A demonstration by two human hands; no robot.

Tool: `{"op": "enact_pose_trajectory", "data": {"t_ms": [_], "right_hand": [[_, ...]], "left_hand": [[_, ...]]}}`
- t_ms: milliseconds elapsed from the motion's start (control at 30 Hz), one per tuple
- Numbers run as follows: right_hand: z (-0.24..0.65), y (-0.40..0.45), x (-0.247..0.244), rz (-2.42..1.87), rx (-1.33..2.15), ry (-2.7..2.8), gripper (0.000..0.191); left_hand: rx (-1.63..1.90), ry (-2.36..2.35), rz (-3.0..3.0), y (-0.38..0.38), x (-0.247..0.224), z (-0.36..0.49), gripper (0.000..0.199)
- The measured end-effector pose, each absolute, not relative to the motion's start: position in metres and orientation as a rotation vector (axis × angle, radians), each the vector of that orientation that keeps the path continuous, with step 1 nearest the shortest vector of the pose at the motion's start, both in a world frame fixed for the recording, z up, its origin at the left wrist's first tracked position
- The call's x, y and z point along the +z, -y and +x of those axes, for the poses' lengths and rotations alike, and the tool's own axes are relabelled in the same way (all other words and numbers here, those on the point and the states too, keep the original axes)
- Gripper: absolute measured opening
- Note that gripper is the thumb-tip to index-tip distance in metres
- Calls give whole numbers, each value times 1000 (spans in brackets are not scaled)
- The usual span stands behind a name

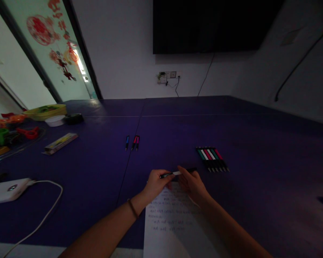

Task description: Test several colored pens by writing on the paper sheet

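My left hand (159, 182) pinches one end of a white and black pen (176, 173), held roughly level above a sheet of paper. At the pen's other end, my right hand (192, 186) is closed round it, hiding part of the barrel. Beneath both hands lies the paper (167, 240), with several lines of handwriting. To the right, a row of pens (211, 157) in green, white and pink lies side by side. Farther off on the left are a blue pen (127, 142) and two pink and purple pens (136, 142) close together.
On the left of the purple table (164, 132) are a narrow box (60, 143), a white power bank (9, 191) with a cable (54, 204), colourful plastic items (13, 134) and a yellow basket (45, 113). A black screen (212, 27) hangs on the wall.
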State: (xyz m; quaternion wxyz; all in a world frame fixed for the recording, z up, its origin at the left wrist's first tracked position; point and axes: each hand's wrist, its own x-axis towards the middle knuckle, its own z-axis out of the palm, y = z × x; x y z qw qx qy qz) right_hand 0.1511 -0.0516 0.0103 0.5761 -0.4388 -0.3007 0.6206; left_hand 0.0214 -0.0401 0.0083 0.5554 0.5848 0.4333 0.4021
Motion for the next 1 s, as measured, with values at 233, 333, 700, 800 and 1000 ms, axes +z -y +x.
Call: {"op": "enact_pose_trajectory", "data": {"t_ms": [233, 333, 700, 800, 1000], "right_hand": [[153, 51, 6, -1016, 1446, 790, 51], [152, 52, 8, -1013, 1437, 814, 50], [154, 50, 10, -1043, 1359, 894, 45], [157, 49, 10, -1112, 1309, 902, 47], [157, 47, 10, -1108, 1308, 862, 44]], "left_hand": [[839, -897, 1293, 37, 4, 19, 36], [825, -842, 1225, 36, 3, 18, 38], [845, -881, 1374, 34, 7, 17, 30], [927, -971, 1571, 37, 10, 18, 22], [1021, -1021, 1572, 39, 12, 19, 16]]}}
